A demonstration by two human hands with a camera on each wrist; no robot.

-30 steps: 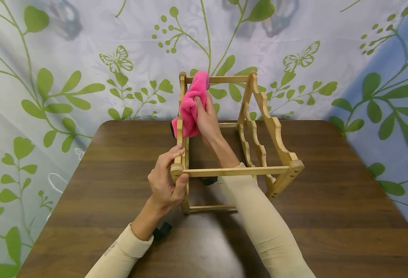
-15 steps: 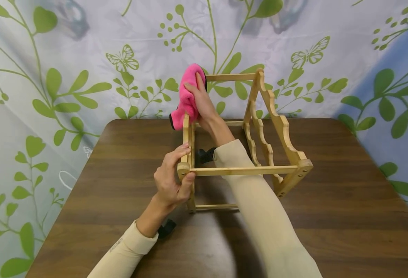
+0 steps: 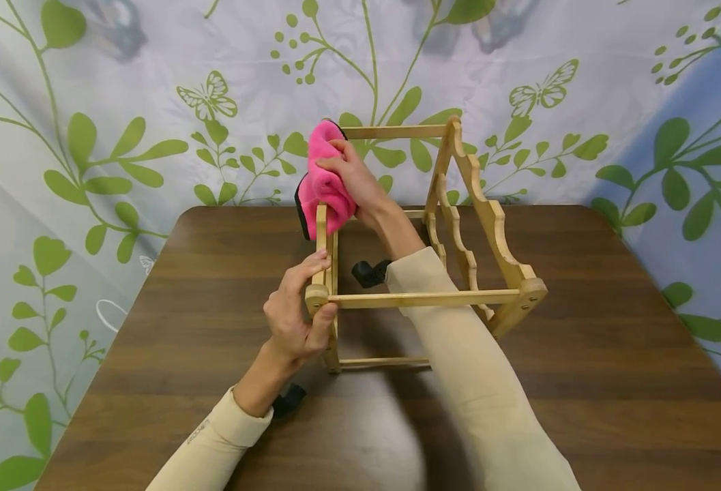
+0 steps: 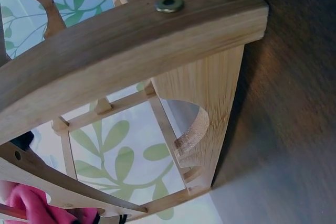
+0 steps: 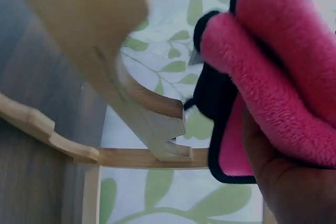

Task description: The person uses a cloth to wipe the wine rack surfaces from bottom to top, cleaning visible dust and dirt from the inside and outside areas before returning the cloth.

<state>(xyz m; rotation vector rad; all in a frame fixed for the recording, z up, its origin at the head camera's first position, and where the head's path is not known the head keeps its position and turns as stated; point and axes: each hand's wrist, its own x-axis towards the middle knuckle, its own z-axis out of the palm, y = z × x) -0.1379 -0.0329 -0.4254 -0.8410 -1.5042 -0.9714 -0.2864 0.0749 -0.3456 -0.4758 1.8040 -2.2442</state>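
A light wooden rack with scalloped side rails stands on the brown table. My left hand grips its near left corner, thumb below the front bar and fingers along the left rail. Farther back, my right hand holds a pink plush cloth with black edging, bunched over the far part of the left rail. In the right wrist view the cloth is folded, with part of the right hand beneath it. The left wrist view shows the rack's end frame close up, with the cloth at lower left.
The brown wooden table spreads around the rack. Behind it hangs a pale curtain printed with green leaves and butterflies. Black wrist-worn devices show at the right wrist and beneath the left wrist.
My right hand, with the cloth, has slid along the left rail, first toward the far corner and then slightly back. The left hand keeps its grip on the corner.
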